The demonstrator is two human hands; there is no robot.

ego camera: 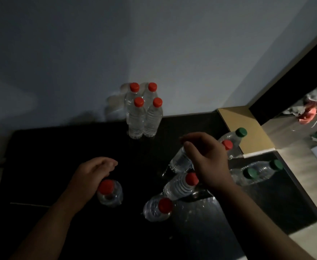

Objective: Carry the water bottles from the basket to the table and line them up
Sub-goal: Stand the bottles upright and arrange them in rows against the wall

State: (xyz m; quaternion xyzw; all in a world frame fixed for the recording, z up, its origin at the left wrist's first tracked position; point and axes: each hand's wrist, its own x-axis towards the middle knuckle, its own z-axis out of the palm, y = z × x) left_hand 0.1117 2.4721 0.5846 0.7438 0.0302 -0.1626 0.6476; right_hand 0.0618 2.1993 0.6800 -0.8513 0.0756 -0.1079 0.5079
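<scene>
Lining-up step. Right hand (208, 158) gripped clear red-capped plastic bottle (180, 160); left hand (93, 170) loose, empty. Next maybe: set beside 4 standing bottles (135, 117).

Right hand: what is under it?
A red-capped bottle: its cap and lower body show; the right hand grips and covers its middle.

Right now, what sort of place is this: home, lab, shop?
Probably a room in a home, not a lab. A glossy black table stands against a plain white wall, clear plastic water bottles with red caps stand on it, and crumpled clothes lie on the pale floor at right.
</scene>
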